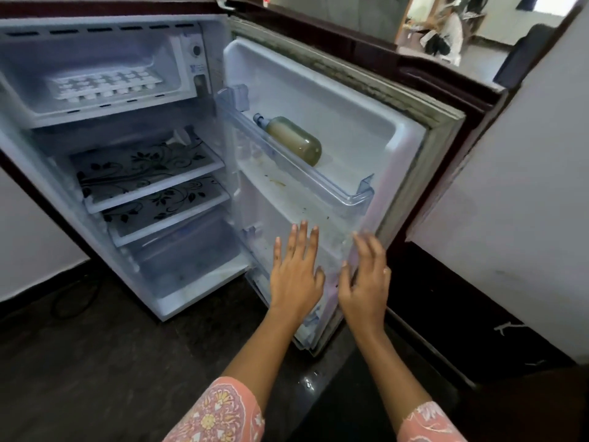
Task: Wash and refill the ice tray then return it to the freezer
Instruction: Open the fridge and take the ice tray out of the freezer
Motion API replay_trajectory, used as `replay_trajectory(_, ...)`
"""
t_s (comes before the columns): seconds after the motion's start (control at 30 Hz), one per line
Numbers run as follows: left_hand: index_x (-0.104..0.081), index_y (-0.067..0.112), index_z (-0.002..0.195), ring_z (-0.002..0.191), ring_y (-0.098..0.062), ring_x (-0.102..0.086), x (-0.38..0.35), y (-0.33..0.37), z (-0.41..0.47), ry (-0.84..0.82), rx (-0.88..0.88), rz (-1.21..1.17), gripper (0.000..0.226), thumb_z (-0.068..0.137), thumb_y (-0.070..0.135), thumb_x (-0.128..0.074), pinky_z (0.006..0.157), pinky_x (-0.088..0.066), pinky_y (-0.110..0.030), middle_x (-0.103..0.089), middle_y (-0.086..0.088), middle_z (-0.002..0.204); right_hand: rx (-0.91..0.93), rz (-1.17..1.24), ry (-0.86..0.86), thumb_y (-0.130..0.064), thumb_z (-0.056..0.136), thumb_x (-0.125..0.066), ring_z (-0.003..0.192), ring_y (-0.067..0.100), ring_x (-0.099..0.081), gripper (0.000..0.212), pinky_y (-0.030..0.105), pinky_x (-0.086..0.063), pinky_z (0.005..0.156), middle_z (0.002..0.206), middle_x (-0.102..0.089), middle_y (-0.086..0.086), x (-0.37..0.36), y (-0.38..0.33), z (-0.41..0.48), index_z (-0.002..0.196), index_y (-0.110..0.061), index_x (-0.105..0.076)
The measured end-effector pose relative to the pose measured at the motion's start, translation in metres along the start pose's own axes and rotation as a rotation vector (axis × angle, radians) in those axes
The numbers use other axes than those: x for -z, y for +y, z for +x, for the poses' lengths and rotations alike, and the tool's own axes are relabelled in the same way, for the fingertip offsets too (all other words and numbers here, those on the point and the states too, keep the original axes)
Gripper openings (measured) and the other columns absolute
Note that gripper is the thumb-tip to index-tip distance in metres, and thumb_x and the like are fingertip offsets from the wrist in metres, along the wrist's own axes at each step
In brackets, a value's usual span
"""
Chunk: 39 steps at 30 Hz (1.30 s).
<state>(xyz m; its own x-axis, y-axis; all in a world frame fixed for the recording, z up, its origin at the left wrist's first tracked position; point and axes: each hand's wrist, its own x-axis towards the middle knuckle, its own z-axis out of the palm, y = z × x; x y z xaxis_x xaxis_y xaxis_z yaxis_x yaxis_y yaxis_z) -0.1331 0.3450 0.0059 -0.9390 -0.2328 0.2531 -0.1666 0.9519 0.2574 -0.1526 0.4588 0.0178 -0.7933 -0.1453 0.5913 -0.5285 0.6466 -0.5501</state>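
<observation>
A white ice tray [103,86] lies flat inside the freezer compartment [95,113] at the top of the open fridge. The fridge door [350,122] stands swung out to the right. My left hand [294,272] is spread with straight fingers in front of the door's lower inner side. My right hand [366,282] hovers at the door's lower edge, fingers relaxed and slightly blurred. Neither hand holds anything. Whether they touch the door I cannot tell.
A bottle [296,140] of cloudy greenish liquid lies in the door's upper rack. Two floral-patterned shelves [143,167] and a lower drawer [191,260] fill the fridge body. The floor [95,362] is dark. A white wall [526,202] rises on the right.
</observation>
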Motion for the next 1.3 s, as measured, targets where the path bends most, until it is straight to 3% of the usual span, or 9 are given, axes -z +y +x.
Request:
replay_trajectory(0.2,0.014,0.017,0.145,0.138,-0.015,0.023,0.014,-0.089,-0.019,-0.02,0.209,0.043,0.069,0.096,0.031,-0.034,0.107,0.023,-0.037,0.014,-0.001,0.156,0.18,-0.117,-0.327,-0.022,0.083,-0.041,0.125,0.019,-0.045,0.052,0.031,-0.026,0.1,0.136,-0.051,0.006,-0.064,-0.046,0.005,0.135,-0.018,-0.04)
replay_trajectory(0.33,0.018,0.019,0.141,0.136,-0.013,0.025,0.029,-0.143,-0.022,-0.022,0.32,0.048,0.063,0.091,0.037,-0.015,0.109,0.022,-0.037,0.015,0.0,0.156,0.258,-0.186,-0.468,-0.03,0.084,-0.041,0.131,0.018,-0.036,0.053,0.035,-0.02,0.105,0.139,-0.05,0.005,-0.109,-0.076,0.013,0.136,-0.018,-0.041)
replay_trajectory(0.5,0.017,0.019,0.141,0.137,-0.011,0.023,0.044,-0.207,-0.015,0.036,0.408,0.066,0.064,0.085,0.045,-0.001,0.11,0.02,-0.036,0.019,0.004,0.151,0.348,-0.244,-0.557,-0.036,0.086,-0.036,0.132,0.023,-0.041,0.055,0.036,-0.013,0.11,0.141,-0.047,0.005,-0.162,-0.113,0.022,0.137,-0.016,-0.044)
replay_trajectory(0.67,0.015,0.018,0.141,0.136,-0.011,0.022,0.057,-0.254,-0.004,0.046,0.425,0.094,0.065,0.085,0.047,0.0,0.111,0.018,-0.036,0.016,0.003,0.152,0.388,-0.259,-0.553,-0.04,0.089,-0.034,0.131,0.024,-0.044,0.055,0.037,-0.015,0.108,0.14,-0.048,0.006,-0.205,-0.146,0.039,0.137,-0.014,-0.045)
replay_trajectory(0.87,0.011,0.014,0.147,0.142,-0.012,0.017,0.073,-0.292,0.036,0.089,0.488,0.085,0.065,0.099,0.039,-0.025,0.112,0.018,-0.035,0.015,-0.001,0.156,0.436,-0.223,-0.518,-0.039,0.09,-0.032,0.132,0.026,-0.042,0.055,0.038,-0.012,0.11,0.141,-0.047,0.007,-0.25,-0.177,0.076,0.138,-0.014,-0.042)
replay_trajectory(1.1,0.007,0.011,0.148,0.144,-0.016,0.013,0.096,-0.332,0.1,0.142,0.534,0.09,0.064,0.099,0.036,-0.026,0.112,0.016,-0.036,0.012,-0.004,0.157,0.453,-0.129,-0.441,-0.038,0.089,-0.029,0.135,0.027,-0.038,0.057,0.035,-0.004,0.111,0.143,-0.045,0.008,-0.299,-0.216,0.141,0.138,-0.013,-0.042)
replay_trajectory(1.3,0.003,0.009,0.148,0.145,-0.017,0.011,0.107,-0.382,0.163,0.231,0.571,0.069,0.064,0.099,0.034,-0.029,0.114,0.013,-0.035,0.007,-0.005,0.158,0.505,-0.044,-0.403,-0.039,0.09,-0.027,0.135,0.024,-0.037,0.056,0.037,-0.007,0.113,0.142,-0.045,0.008,-0.367,-0.244,0.205,0.138,-0.014,-0.042)
